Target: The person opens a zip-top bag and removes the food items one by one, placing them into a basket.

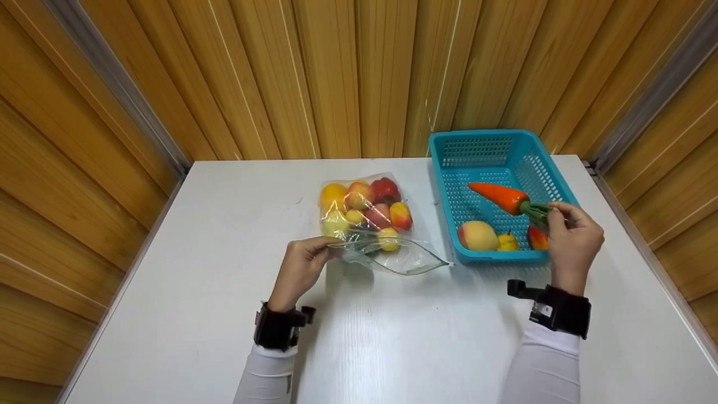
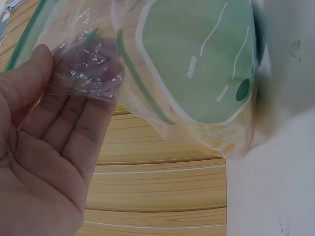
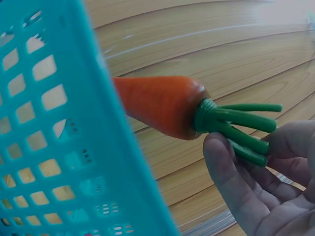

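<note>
A clear zip bag [image 1: 412, 261] full of toy fruit lies on the table, its mouth parted toward the person. My left hand [image 1: 300, 266] pinches the left corner of that mouth between thumb and fingers. In the left wrist view, the bag's green printed label [image 2: 202, 59] shows beside the hand. My right hand [image 1: 578, 238] holds an orange carrot [image 1: 499, 196] by its green stalks, with the tip pointing left over the blue basket [image 1: 499, 257]. The right wrist view shows thumb and fingers on the stalks [image 3: 246, 120], and the basket's wall covers the carrot's tip.
Inside the basket, along its near side, lie a peach [image 1: 477, 235], a small yellow fruit [image 1: 507, 242] and a red-orange fruit [image 1: 537, 238]. The basket stands right of the bag on the white table [image 1: 241, 224]. Wood-panelled walls [image 1: 336, 78] rise behind and at both sides.
</note>
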A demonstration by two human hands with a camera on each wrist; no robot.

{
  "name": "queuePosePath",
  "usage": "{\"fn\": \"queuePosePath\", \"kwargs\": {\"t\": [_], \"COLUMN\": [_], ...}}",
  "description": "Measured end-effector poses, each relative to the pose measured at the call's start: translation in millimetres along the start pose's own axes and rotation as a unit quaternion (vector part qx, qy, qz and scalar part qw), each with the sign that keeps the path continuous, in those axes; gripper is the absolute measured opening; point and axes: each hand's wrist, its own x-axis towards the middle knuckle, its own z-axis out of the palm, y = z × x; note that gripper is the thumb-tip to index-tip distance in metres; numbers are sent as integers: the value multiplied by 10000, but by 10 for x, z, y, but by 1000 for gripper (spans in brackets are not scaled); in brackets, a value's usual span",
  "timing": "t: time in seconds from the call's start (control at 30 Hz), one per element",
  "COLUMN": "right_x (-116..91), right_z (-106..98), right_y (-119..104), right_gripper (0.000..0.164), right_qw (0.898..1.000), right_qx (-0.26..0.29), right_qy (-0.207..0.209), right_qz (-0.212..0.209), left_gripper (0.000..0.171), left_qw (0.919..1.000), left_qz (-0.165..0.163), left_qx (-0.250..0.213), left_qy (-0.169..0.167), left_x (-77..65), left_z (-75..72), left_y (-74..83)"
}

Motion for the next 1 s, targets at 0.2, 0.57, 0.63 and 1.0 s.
{"fn": "queuePosePath", "kwargs": {"t": [0.2, 0.57, 0.63, 1.0], "right_x": [37, 33, 36, 53], "right_z": [8, 51, 56, 16], "right_y": [100, 229, 230, 150], "right_gripper": [23, 21, 21, 29], "right_qw": [9952, 9721, 9671, 9385], "right_qx": [-930, -2209, -2423, -3137], "right_qy": [131, 118, -113, -1434], "right_qz": [262, -778, -769, 136], "left_gripper": [18, 19, 19, 18], "left_qw": [10000, 10000, 10000, 10000], "left_qz": [-21, -62, -40, -2], "left_qx": [-39, -63, -43, -17], "left_qy": [-29, -22, -15, -18], "left_x": [0, -2, 0, 0], "left_z": [0, 7, 6, 0], "left_y": [-4, 8, 6, 1]}}
